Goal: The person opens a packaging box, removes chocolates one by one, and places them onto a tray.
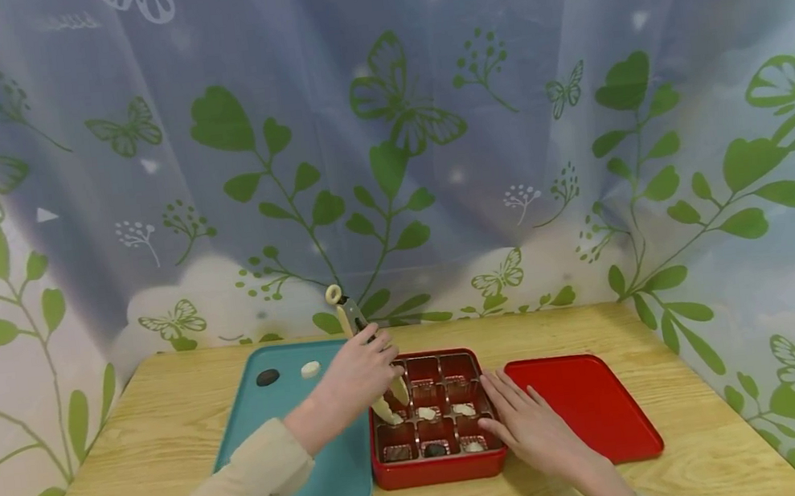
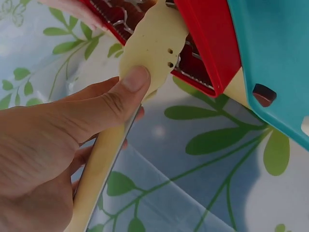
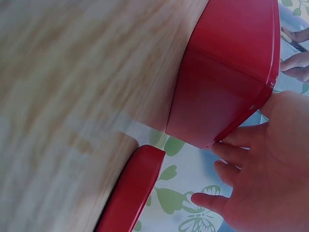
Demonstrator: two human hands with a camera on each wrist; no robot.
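Observation:
My left hand (image 1: 365,367) grips a pair of tongs (image 2: 153,41) with cream handles and wavy-edged tips. The tips point down into the left middle compartment of a red box (image 1: 441,470); I cannot tell whether they pinch a piece there. Inside the box, a clear divider insert forms several compartments. White pieces (image 1: 463,410) sit in the middle row; the front row has a brown piece (image 1: 397,453), a dark piece (image 1: 435,449) and a white one. My right hand (image 1: 533,426) rests along the box's right rim, fingers extended.
Left of the box lies a blue tray (image 1: 299,485) bearing a dark oval piece (image 1: 268,377) and a white oval piece (image 1: 310,369). On the right, a red lid (image 1: 588,398) lies on the wooden table (image 1: 709,441). A patterned curtain (image 1: 436,195) hangs behind.

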